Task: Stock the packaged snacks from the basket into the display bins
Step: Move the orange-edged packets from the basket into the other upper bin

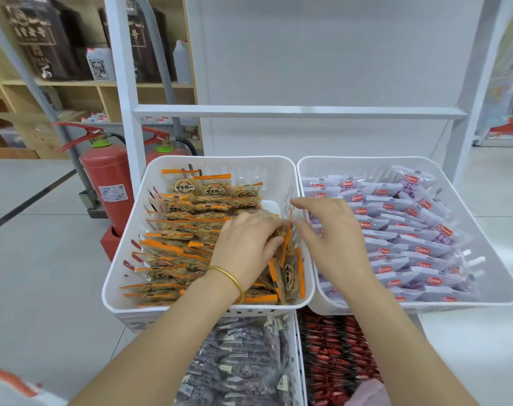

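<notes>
Packets: orange-edged clear-film snack packets point(173, 244), in white slotted plastic bin point(249, 167); light, slippery, contents likely brittle.
Left hand point(249, 244): seemingly gripping several at bin's 3 o'clock.
Right hand point(334, 238): fingers spread, empty.
Hold: sealed orange edges.

**Hands at the divide between two bins**

The left hand point(246, 244) reaches into the left bin point(220, 160), its fingers curled round a few orange packets point(176, 230) standing on edge by the bin's right wall. A gold bangle point(229, 275) sits on that wrist. The right hand point(331, 238) hovers over the touching rims of the two bins, fingers spread and loosely bent; whether it touches a packet is unclear. The right bin point(396, 160) holds purple packets point(410, 230). Below lie dark packets point(243, 361) and red packets point(334, 356). Two extinguishers point(105, 174) stand at left.
</notes>
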The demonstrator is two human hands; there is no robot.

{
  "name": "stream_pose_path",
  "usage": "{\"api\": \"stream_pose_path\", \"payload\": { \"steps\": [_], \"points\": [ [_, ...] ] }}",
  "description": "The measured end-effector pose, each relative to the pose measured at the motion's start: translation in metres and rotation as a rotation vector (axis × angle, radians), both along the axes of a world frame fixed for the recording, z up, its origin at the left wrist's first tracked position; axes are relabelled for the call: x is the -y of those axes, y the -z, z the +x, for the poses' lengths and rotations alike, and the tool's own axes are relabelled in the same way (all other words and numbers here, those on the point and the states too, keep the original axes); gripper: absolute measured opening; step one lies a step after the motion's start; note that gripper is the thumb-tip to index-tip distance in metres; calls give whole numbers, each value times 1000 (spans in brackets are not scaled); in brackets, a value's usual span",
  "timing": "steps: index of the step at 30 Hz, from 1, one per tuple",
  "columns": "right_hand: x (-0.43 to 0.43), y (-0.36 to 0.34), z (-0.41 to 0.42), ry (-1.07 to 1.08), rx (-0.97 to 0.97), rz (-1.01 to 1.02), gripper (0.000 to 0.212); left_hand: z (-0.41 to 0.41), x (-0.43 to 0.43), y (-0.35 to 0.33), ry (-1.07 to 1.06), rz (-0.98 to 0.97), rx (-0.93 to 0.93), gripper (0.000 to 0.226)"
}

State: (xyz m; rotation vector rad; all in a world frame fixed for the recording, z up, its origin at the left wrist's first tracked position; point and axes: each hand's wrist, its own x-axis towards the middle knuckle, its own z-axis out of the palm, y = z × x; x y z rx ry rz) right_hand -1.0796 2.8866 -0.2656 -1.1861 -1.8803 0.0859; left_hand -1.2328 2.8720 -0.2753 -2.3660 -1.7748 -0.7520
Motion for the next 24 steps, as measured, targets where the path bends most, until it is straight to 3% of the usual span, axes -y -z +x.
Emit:
{"api": "stream_pose_path", "payload": {
  "steps": [2, 6, 10, 15, 18, 21, 24],
  "points": [
    [3, -2, -7, -66, 70, -52, 41, 2, -5, 0, -14, 5, 5, 30],
    [2, -2, -7, -21, 448, -167, 56, -5, -12, 4, -87, 150, -123, 24],
    [1, -5, -6, 3, 599, -177, 42, -11, -12, 12, -140, 129, -257, 21],
    [3, -10, -8, 50, 749, -205, 30, -8, -8, 8, -189, 82, -205, 47],
    [0, -9, -8, 62, 838, -185, 25, -8, -5, 4, -212, 71, -207, 48],
    [-3, -6, -14, 94, 753, -149, 27, -10, -5, 6, -215, 41, -197, 43],
    [-9, -6, -11, 143, 407, 30, 27, -12, -1, 7, -188, 11, -137, 38]
  ]
}}
